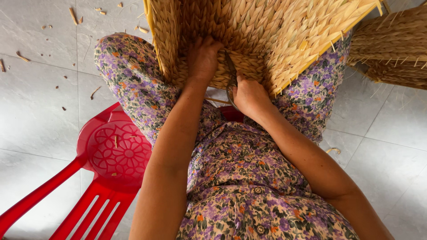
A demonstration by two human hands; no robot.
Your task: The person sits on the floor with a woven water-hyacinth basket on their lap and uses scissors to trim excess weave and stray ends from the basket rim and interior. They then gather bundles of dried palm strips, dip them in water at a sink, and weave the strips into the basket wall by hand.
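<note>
A large woven straw basket [267, 31] rests upside down across my lap, between my knees in floral trousers. My left hand [203, 58] presses on the woven side near the basket's lower edge, fingers curled into the weave. My right hand [249, 95] grips a pair of dark metal scissors [231, 71], whose blades point up against the weave just right of my left hand. The scissor handles are hidden in my fingers.
A red plastic chair [113, 155] stands at the lower left beside my leg. More woven straw baskets [391, 49] lie at the upper right. Small straw cuttings [73, 15] are scattered over the grey tiled floor [35, 98].
</note>
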